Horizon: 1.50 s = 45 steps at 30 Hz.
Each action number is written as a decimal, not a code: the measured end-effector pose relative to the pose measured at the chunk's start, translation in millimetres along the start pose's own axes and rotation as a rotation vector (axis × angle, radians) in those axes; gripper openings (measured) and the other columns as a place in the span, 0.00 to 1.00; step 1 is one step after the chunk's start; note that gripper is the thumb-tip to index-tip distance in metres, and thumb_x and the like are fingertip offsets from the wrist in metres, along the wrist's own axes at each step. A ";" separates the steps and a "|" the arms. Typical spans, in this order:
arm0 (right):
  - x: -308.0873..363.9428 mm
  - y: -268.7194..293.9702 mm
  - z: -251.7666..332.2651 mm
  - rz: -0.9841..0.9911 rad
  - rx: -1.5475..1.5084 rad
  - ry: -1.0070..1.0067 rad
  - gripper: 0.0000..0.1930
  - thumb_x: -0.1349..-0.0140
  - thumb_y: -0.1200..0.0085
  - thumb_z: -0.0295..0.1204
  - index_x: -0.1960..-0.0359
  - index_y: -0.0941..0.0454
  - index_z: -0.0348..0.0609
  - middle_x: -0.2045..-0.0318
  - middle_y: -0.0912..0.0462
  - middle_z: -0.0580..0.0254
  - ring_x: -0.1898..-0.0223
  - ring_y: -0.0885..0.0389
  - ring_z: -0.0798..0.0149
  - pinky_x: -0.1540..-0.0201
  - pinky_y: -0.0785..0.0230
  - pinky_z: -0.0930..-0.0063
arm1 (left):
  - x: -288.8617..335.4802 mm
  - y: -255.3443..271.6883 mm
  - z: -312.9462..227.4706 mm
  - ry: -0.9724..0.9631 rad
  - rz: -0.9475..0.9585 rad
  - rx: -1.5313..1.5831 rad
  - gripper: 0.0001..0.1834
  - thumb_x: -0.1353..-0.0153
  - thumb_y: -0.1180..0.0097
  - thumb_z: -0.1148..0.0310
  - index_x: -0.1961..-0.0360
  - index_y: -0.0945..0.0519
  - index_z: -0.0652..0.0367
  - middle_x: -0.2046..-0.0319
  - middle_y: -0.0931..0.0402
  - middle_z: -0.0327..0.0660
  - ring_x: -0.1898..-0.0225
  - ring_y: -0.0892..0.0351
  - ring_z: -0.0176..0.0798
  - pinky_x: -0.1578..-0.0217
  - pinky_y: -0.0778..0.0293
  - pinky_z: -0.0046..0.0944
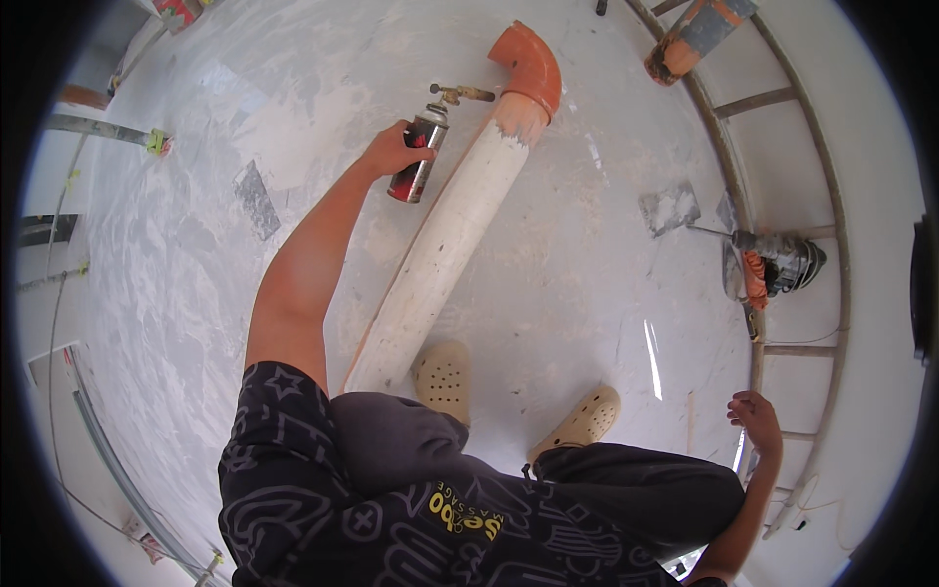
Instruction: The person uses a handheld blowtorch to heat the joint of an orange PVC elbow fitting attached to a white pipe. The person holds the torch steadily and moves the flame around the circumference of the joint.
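**Spray can held at top of painted pipe**

Person stands over a long pipe (pixel 440 249) lying on the pale floor (pixel 587 293). Left hand (pixel 391 149) is wrapped around a dark spray can (pixel 419 155), fingers closed on its body, nozzle end just beside the pipe's upper part. Right hand (pixel 755 416) hangs well away from the pipe, fingers loosely curled, holding nothing.

Pipe: whitish coat along most of its length, uneven near the top, where bare orange shows at the elbow fitting (pixel 528 67). A brass tap (pixel 462 94) sits just beside that elbow, near the can.

Risks, as I judge them: overspray landing on the tap or floor because the can is so near; patchy cover at the elbow; beige clogs (pixel 445 377) at the pipe's lower end could nudge the wet coat.
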State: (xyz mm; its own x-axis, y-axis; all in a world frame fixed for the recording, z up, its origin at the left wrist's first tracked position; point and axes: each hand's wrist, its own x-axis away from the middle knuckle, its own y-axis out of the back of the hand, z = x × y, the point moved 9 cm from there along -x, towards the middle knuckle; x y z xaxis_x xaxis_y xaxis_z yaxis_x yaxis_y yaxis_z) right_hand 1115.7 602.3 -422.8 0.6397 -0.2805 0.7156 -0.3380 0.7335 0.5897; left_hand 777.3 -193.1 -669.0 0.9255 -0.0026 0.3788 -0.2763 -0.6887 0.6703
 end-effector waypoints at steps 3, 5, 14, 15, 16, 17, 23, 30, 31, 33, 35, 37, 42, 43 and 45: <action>-4.8 1.2 4.0 -0.003 -0.012 -0.006 0.21 0.28 0.34 0.35 0.44 0.20 0.30 0.58 0.11 0.51 0.57 0.11 0.60 0.53 0.16 0.64 | -7.5 0.7 -3.8 -0.012 0.007 -0.001 0.55 0.49 0.22 0.43 0.28 0.28 0.68 0.40 0.17 0.62 0.39 0.15 0.57 0.36 0.21 0.51; -5.4 0.4 4.9 0.000 -0.002 0.005 0.20 0.27 0.35 0.36 0.44 0.20 0.30 0.58 0.11 0.52 0.58 0.10 0.60 0.54 0.16 0.65 | -8.6 0.0 -3.7 -0.011 -0.001 0.006 0.55 0.49 0.22 0.43 0.28 0.28 0.69 0.40 0.17 0.62 0.39 0.16 0.57 0.36 0.21 0.51; -5.7 0.6 3.3 0.003 0.033 0.037 0.19 0.24 0.36 0.36 0.44 0.20 0.31 0.58 0.10 0.53 0.59 0.09 0.60 0.55 0.15 0.66 | -12.7 -2.6 -0.1 -0.009 0.000 0.014 0.54 0.49 0.22 0.43 0.29 0.27 0.68 0.41 0.17 0.61 0.39 0.15 0.56 0.36 0.21 0.51; -5.4 0.5 3.7 0.002 0.033 0.040 0.19 0.24 0.36 0.36 0.44 0.20 0.31 0.59 0.10 0.53 0.59 0.09 0.60 0.55 0.15 0.66 | -13.6 -2.8 0.3 -0.008 0.000 0.010 0.53 0.49 0.22 0.43 0.29 0.27 0.68 0.41 0.17 0.60 0.39 0.15 0.56 0.37 0.21 0.51; -5.1 0.5 3.7 0.000 0.044 0.039 0.19 0.24 0.36 0.36 0.44 0.20 0.31 0.59 0.10 0.53 0.59 0.09 0.60 0.55 0.15 0.66 | -14.4 -3.0 0.3 -0.010 -0.002 0.009 0.53 0.49 0.22 0.43 0.29 0.27 0.68 0.41 0.17 0.60 0.40 0.15 0.56 0.37 0.21 0.51; -4.8 1.0 4.8 0.001 0.035 0.041 0.19 0.24 0.36 0.36 0.44 0.20 0.30 0.59 0.10 0.53 0.59 0.09 0.60 0.55 0.14 0.66 | -15.1 -3.4 0.7 -0.008 -0.001 0.006 0.53 0.49 0.22 0.44 0.30 0.26 0.68 0.42 0.17 0.60 0.40 0.15 0.55 0.37 0.21 0.51; -4.5 -0.4 5.2 -0.007 0.035 0.030 0.19 0.24 0.36 0.36 0.44 0.20 0.30 0.59 0.10 0.53 0.59 0.09 0.60 0.55 0.15 0.66 | -16.4 -3.1 -0.1 -0.014 -0.018 0.003 0.52 0.49 0.22 0.44 0.31 0.26 0.68 0.43 0.16 0.60 0.42 0.14 0.55 0.39 0.20 0.50; -3.3 -0.2 5.0 -0.010 0.002 0.002 0.21 0.27 0.35 0.36 0.43 0.20 0.29 0.58 0.11 0.52 0.58 0.10 0.60 0.53 0.16 0.65 | -15.9 -1.2 1.2 0.002 -0.024 -0.024 0.53 0.49 0.23 0.42 0.31 0.26 0.69 0.43 0.16 0.61 0.42 0.14 0.56 0.40 0.19 0.50; -3.9 0.6 4.9 -0.007 0.002 -0.004 0.22 0.28 0.34 0.36 0.43 0.20 0.28 0.57 0.11 0.51 0.57 0.10 0.60 0.52 0.16 0.64 | -15.9 -1.0 1.9 0.003 -0.023 -0.026 0.53 0.49 0.23 0.42 0.31 0.26 0.69 0.43 0.15 0.61 0.42 0.14 0.56 0.40 0.19 0.50; -5.0 1.2 3.7 -0.009 -0.001 -0.014 0.22 0.28 0.34 0.36 0.43 0.20 0.28 0.57 0.11 0.51 0.57 0.10 0.60 0.53 0.16 0.64 | -15.7 0.3 4.5 0.014 -0.030 -0.031 0.53 0.49 0.23 0.42 0.31 0.25 0.69 0.44 0.15 0.60 0.43 0.13 0.56 0.40 0.19 0.50; -7.1 1.4 3.9 -0.006 -0.001 -0.010 0.23 0.28 0.34 0.36 0.42 0.20 0.28 0.57 0.11 0.51 0.57 0.10 0.60 0.53 0.16 0.64 | -15.4 1.0 6.1 0.015 -0.031 -0.026 0.53 0.49 0.22 0.42 0.31 0.25 0.69 0.44 0.15 0.60 0.43 0.13 0.56 0.40 0.18 0.50; -7.4 0.8 3.0 -0.003 0.002 -0.010 0.23 0.28 0.33 0.36 0.43 0.20 0.28 0.58 0.11 0.51 0.57 0.10 0.60 0.53 0.15 0.64 | -15.4 1.3 7.3 0.015 -0.029 -0.024 0.53 0.50 0.22 0.42 0.32 0.25 0.70 0.44 0.15 0.60 0.43 0.13 0.56 0.41 0.18 0.50; -8.2 1.1 5.5 0.002 -0.006 0.000 0.23 0.28 0.33 0.36 0.43 0.20 0.28 0.57 0.11 0.51 0.57 0.10 0.59 0.53 0.15 0.64 | -16.0 0.4 7.7 0.028 -0.030 -0.034 0.53 0.50 0.22 0.42 0.32 0.24 0.70 0.43 0.16 0.61 0.42 0.13 0.56 0.41 0.18 0.50; -8.3 1.0 6.0 0.003 0.003 0.001 0.22 0.28 0.33 0.36 0.43 0.20 0.28 0.57 0.11 0.51 0.57 0.10 0.59 0.53 0.15 0.64 | -16.2 0.3 7.5 0.029 -0.031 -0.036 0.53 0.50 0.22 0.42 0.32 0.24 0.70 0.43 0.15 0.61 0.42 0.13 0.56 0.41 0.18 0.50; -8.3 0.9 6.1 -0.005 -0.003 -0.006 0.22 0.28 0.33 0.36 0.43 0.20 0.28 0.57 0.11 0.50 0.58 0.10 0.59 0.53 0.15 0.64 | -16.5 0.8 7.5 0.031 -0.039 -0.041 0.53 0.51 0.22 0.41 0.33 0.24 0.70 0.43 0.15 0.61 0.42 0.13 0.56 0.41 0.18 0.50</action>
State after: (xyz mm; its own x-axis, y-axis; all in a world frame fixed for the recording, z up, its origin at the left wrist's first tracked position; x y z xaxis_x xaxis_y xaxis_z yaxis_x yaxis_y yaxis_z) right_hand 1105.9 601.5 -426.0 0.6377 -0.2879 0.7145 -0.3325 0.7338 0.5924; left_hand 763.7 -199.1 -679.5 0.9275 0.0465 0.3709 -0.2511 -0.6576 0.7103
